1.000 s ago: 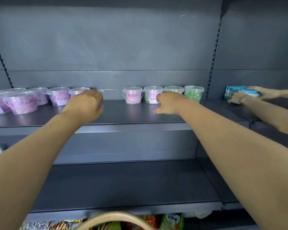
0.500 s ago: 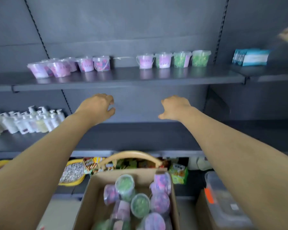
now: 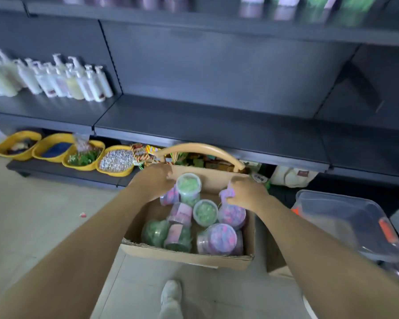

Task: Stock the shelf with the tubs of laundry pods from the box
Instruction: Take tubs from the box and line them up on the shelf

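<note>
Cardboard box [image 3: 184, 256]: the right hand [image 3: 247, 194] curls its fingers round a pink tub [image 3: 227, 193]. The left hand [image 3: 152, 183] lies curled over a second pink tub [image 3: 169, 197], grip unclear.

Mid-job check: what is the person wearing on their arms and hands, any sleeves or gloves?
Nothing worn shows. The left hand and right hand are ungloved, and the arms are sleeveless to the frame edge, with no watch or bands. Rings are too blurred to tell.
</note>
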### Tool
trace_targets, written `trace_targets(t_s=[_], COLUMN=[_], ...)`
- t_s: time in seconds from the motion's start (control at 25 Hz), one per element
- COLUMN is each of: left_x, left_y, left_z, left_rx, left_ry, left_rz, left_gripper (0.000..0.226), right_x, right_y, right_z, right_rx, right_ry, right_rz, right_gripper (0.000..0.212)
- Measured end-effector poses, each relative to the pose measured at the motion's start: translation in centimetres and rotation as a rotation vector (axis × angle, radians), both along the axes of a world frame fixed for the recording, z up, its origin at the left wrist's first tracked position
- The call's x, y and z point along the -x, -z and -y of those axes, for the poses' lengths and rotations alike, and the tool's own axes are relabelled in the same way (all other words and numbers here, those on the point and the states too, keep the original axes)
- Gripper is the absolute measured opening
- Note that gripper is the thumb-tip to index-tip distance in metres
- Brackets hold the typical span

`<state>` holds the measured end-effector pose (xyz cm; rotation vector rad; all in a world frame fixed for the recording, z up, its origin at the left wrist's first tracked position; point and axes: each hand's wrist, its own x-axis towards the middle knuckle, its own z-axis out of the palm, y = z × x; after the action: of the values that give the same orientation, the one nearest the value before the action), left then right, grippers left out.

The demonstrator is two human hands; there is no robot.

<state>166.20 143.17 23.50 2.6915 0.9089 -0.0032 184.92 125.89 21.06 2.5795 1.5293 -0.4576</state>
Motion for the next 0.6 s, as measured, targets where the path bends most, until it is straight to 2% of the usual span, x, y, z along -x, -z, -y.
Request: trace_targets(t_s=[0.12,0.28,0.44,0.6], left_x=[1.0,2.0,1.3,-0.1], left_y=[5.4,13.0,18.5,21.6], left_z=[-3.1,-6.5,-6.7,-4.9], left_rx=[0.160,0.397,0.640,0.766], left_ry=[-0.069,-0.173,-0.193,-0.293], left_rz=[-0.056,-0.160,-0.243,-0.237], left_gripper=[0.024,0.028,0.028,0.025], right_x=[-0.1,0.0,0.6,1.6], right_y=[6.5,12.8,17.5,20.2], right_z=[-1.9,-3.1,-1.9,-1.1], right_rx=[0.095,0.178,0.251,0.244], right_ry=[0.062,0.231,0.306,0.424], right_rz=[-0.117,-0.282,-0.288,-0.261], right_gripper=[0.039,0.028,0.047,0.058])
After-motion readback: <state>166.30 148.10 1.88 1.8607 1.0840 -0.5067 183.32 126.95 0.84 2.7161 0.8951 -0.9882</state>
